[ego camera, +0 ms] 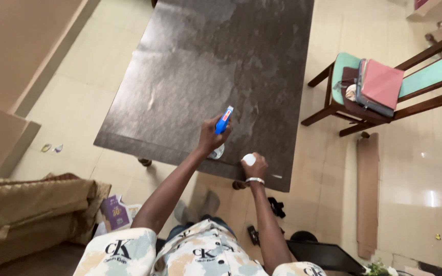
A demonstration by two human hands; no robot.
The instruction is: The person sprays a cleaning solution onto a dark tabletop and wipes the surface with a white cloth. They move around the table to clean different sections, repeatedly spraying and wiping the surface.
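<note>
You are working with both hands over one dark table, a long rectangle with a mottled, stone-like top. Your left hand is wrapping its fingers tightly around one spray bottle, its blue trigger head carrying a red patch and its clear rounded body hanging below your palm, just above the table's near edge. Your right hand is closing its fingers over one small white wad, soft-looking, pressing it on the tabletop close to the near right corner; a pale band is circling that wrist. Beside the table one wooden chair with green padding is carrying one pink flat case stacked on darker things. One long brown board is lying on the glossy tiled floor.
</note>
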